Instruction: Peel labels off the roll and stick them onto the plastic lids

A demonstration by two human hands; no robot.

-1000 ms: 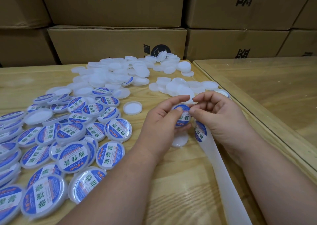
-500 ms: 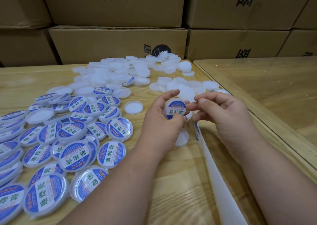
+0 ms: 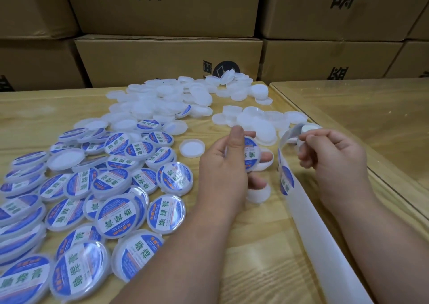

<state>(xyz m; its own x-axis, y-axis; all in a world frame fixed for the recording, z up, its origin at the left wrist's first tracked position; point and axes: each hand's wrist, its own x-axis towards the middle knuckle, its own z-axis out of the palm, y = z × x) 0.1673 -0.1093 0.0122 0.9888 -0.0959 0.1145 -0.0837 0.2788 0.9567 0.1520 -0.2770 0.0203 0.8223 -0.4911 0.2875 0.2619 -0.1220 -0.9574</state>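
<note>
Bare wood separates left grip holding labelled lid from right grip pinching liner strip

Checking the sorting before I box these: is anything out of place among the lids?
Yes: one blue-labelled lid lies in the unlabelled white pile at the back of the table, apart from the labelled heap on the left. Nothing else looks damaged or spilled.

My only view is the head camera, looking forward and down from close above the bench, both forearms entering from the lower edge, stacked cardboard boxes filling the far background.
</note>
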